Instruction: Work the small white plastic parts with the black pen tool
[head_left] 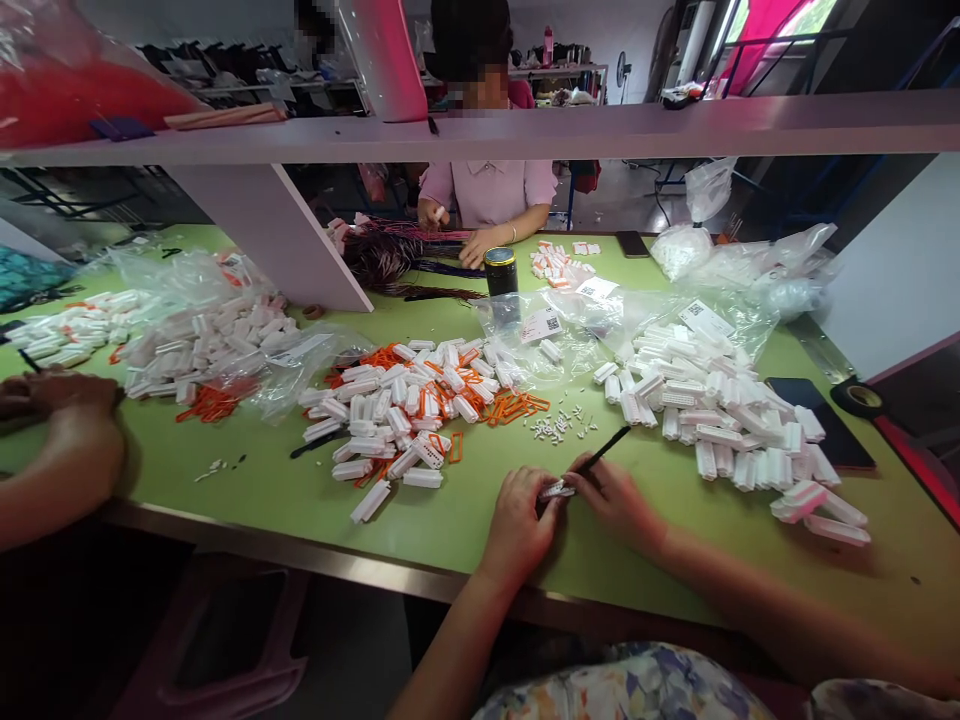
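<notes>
The left grip (541, 492) clenches a white connector (556, 490); the right grip (584, 479) holds a black tool (606, 449) against it, above the green desk (450, 530).

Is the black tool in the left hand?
No, the right hand grips the black tool, while the left hand holds a small white piece.

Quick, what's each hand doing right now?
Left hand: closed, fingers pinching a small white piece.
Right hand: closed, holding a thin black tool against that piece.
</notes>
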